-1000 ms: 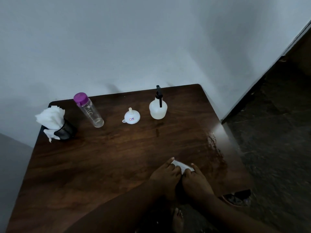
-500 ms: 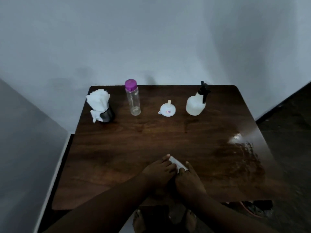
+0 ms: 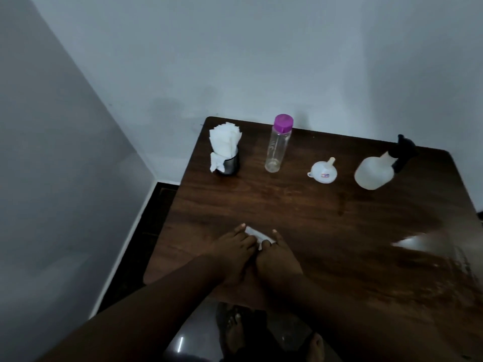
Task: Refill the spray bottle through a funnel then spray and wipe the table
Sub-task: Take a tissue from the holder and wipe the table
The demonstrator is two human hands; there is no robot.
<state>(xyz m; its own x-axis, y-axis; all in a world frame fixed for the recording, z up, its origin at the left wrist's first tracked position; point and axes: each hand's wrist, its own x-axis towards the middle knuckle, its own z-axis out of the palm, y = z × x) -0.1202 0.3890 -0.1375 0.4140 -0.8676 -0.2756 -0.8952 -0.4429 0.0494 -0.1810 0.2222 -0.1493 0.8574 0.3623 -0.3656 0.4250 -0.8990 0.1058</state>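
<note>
A white spray bottle [image 3: 375, 173] with a black trigger head stands at the table's far right. Left of it a small white funnel [image 3: 324, 172] lies mouth down, and a clear bottle with a purple cap [image 3: 275, 150] stands upright. Near the front edge my left hand [image 3: 232, 249] and my right hand [image 3: 278, 259] lie side by side. Their fingers press a folded white tissue [image 3: 257, 235] flat on the dark wooden table [image 3: 300, 210]. Most of the tissue is hidden under my fingers.
A dark cup stuffed with white tissues [image 3: 224, 152] stands at the far left corner. A wet, shiny patch [image 3: 431, 257] covers the table's right side. Walls close in behind and to the left. My bare feet [image 3: 235, 327] show on the floor below the front edge.
Both hands have slid the tissue leftward across the table, from right of the funnel to left of it. The view has swung left as well.
</note>
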